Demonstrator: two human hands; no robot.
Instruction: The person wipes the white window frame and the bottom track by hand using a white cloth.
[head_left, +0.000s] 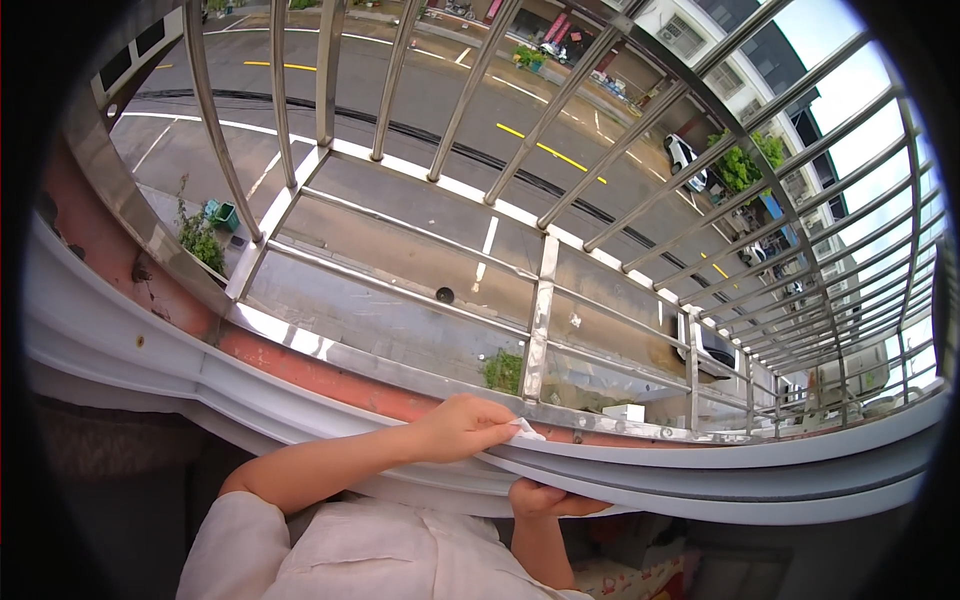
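My left hand (469, 427) reaches over the white window frame (300, 409), its thumb and fingers pinching a small white tissue or cloth (528, 430). The white piece touches the outer edge of the frame, beside the reddish painted ledge (322, 375). Lower and to the right, my right hand (551, 499) is against the inner lower edge of the window frame, its fingers pointing right along it. Part of that hand is hidden by the frame, so its grip cannot be made out.
A stainless steel window cage (537, 315) with bars stands just outside the ledge. Far below are a street (420, 82), parked cars and a green bin (225, 215). A rusty bolt (141, 271) sticks up from the ledge at left. Patterned fabric (637, 579) lies indoors at lower right.
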